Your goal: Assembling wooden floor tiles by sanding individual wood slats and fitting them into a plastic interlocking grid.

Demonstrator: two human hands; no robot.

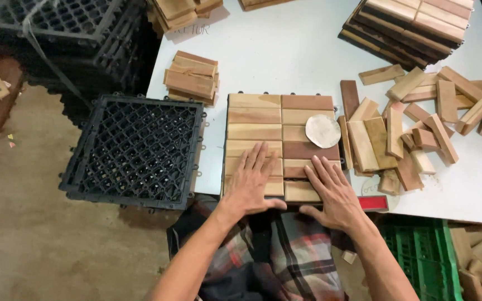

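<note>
While flat: hands (294,187) on slatted tile (281,128).

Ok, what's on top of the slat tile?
A pale round disc lies on the slat tile, and the left hand and right hand press flat on it. The slats beneath them are hidden.

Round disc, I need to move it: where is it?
In the head view, the disc lies on the slat tile's right half, just beyond the right hand.
</note>
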